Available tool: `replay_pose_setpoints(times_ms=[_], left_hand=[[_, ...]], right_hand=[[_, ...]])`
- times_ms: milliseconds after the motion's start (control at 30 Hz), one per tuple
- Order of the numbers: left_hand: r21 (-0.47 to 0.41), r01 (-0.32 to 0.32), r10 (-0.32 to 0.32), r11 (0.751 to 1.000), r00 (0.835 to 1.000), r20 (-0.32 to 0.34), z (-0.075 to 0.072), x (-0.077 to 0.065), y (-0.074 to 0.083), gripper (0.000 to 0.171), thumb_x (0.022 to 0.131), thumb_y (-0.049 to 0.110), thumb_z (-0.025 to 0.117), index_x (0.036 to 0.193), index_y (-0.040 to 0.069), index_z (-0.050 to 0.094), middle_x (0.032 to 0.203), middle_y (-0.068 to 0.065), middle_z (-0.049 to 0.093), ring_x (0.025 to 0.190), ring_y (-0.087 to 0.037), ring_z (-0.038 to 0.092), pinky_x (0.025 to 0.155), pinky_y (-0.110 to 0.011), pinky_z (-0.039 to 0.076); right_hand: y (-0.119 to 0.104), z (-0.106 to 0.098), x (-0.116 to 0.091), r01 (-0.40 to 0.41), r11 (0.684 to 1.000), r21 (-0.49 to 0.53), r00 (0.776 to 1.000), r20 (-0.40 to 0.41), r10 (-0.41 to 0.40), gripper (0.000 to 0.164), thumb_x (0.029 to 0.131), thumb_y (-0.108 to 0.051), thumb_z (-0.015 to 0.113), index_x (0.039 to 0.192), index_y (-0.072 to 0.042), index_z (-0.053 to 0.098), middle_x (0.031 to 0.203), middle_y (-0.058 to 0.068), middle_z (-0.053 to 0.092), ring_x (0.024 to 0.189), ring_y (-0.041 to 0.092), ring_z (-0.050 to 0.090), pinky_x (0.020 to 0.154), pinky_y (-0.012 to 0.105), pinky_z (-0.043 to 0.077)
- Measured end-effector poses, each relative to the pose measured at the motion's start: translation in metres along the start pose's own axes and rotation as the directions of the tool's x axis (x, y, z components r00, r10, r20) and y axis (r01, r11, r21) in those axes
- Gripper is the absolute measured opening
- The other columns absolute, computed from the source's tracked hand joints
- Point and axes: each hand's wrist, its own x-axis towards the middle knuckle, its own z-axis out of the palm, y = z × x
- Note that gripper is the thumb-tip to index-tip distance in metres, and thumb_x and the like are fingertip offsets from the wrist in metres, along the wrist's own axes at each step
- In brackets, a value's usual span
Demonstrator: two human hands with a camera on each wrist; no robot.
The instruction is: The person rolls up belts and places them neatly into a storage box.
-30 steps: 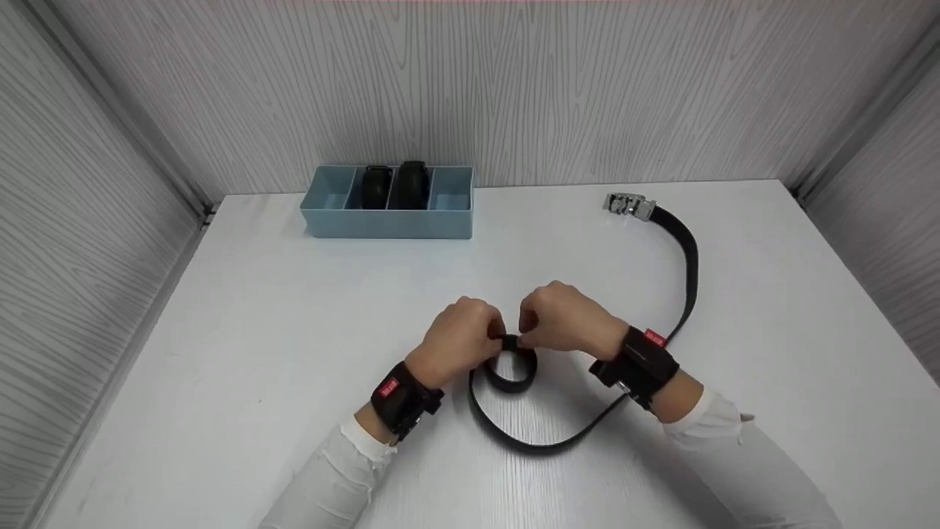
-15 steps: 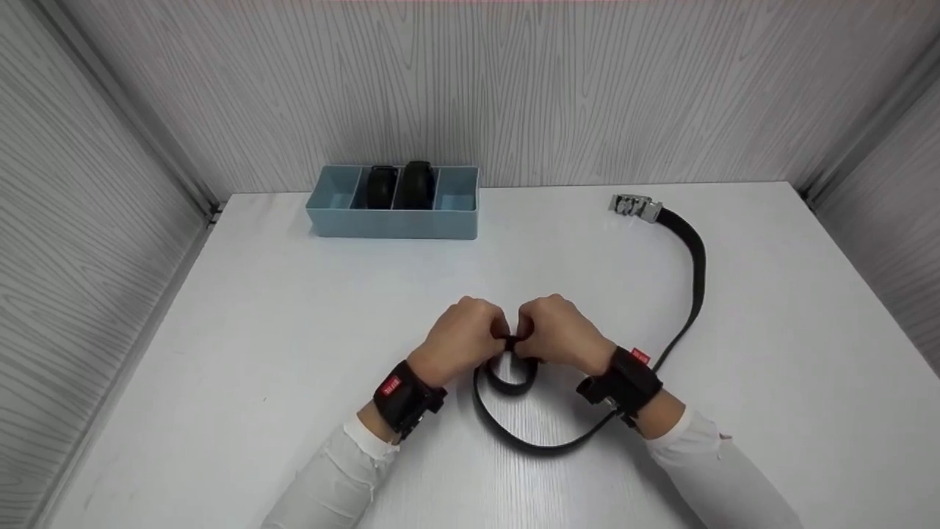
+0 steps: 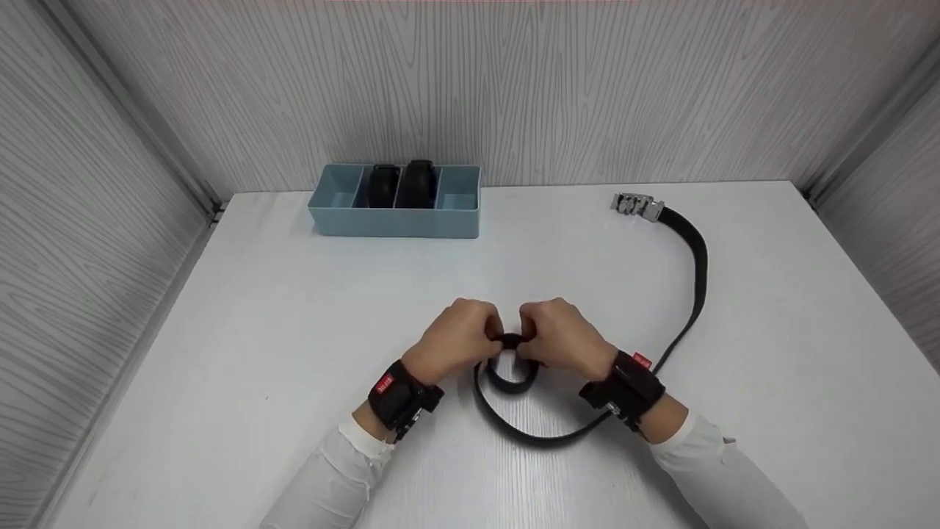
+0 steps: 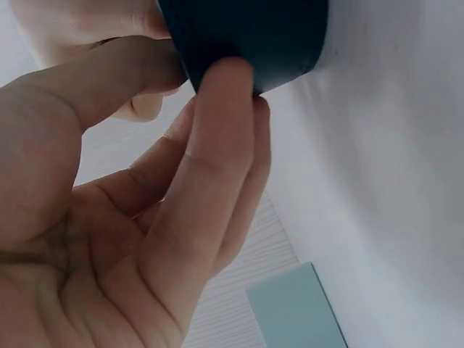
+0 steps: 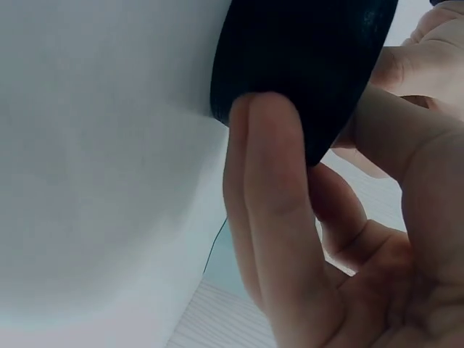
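A black belt [image 3: 540, 441] lies on its edge, its near end wound into a small round coil [image 3: 512, 387]. My left hand [image 3: 455, 339] pinches the coil's far side between thumb and fingers. Close by on the right, my right hand [image 3: 564, 339] pinches the same stretch. Both wrist views show the broad belt strap [image 4: 268, 36] between thumb and fingertips. From the coil the belt sweeps round, partly hidden by the right wrist, to its silver buckle [image 3: 636, 206] at the back right.
Against the back wall stands a blue divided box [image 3: 393, 223]. Its two middle compartments each hold a rolled black item, one smaller [image 3: 382, 187] and one larger [image 3: 419, 185]. Panels with a wood-grain pattern enclose the white table [image 3: 294, 316] at the back and sides.
My right hand has come down and closer to the left hand, taking hold of the coil's far side. The left hand has kept its pinch. The view has shifted slightly.
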Motion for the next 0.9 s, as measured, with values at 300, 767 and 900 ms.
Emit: replay_pose_setpoints(times_ms=[300, 767, 900], left_hand=[[0.012, -0.043, 0.043, 0.999, 0.998, -0.035, 0.0030, 0.0020, 0.0000, 0.007, 0.084, -0.002, 0.074, 0.087, 0.003, 0.078, 0.077, -0.001, 0.072, 0.071, -0.011, 0.061, 0.066, -0.029, 0.051], [0.008, -0.085, 0.085, 0.996, 0.991, -0.100, 0.0107, 0.0042, -0.0001, 0.005, 0.088, 0.002, 0.075, 0.090, 0.005, 0.079, 0.084, -0.002, 0.074, 0.077, -0.013, 0.064, 0.067, -0.028, 0.053], [-0.020, -0.046, 0.043, 0.999, 0.992, -0.118, 0.0102, 0.0040, -0.0005, 0.005, 0.088, 0.003, 0.076, 0.092, 0.003, 0.076, 0.088, -0.005, 0.073, 0.080, -0.015, 0.066, 0.068, -0.029, 0.054]], right_hand=[[0.0006, -0.0035, -0.0034, 0.011, 0.997, 0.080, 1.000, 0.024, -0.013, 0.014, 0.082, -0.011, 0.081, 0.080, -0.013, 0.068, 0.070, -0.005, 0.067, 0.061, 0.012, 0.060, 0.057, 0.029, 0.048], [0.0056, -0.0022, -0.0051, 0.090, 0.996, 0.018, 0.992, -0.093, -0.088, 0.015, 0.079, -0.006, 0.077, 0.070, -0.013, 0.067, 0.064, -0.007, 0.064, 0.062, 0.010, 0.057, 0.059, 0.027, 0.046], [0.0087, -0.0039, -0.0039, 0.053, 0.998, 0.027, 0.994, -0.102, -0.050, 0.015, 0.078, -0.005, 0.076, 0.070, -0.012, 0.066, 0.062, -0.006, 0.063, 0.060, 0.012, 0.058, 0.058, 0.029, 0.046]])
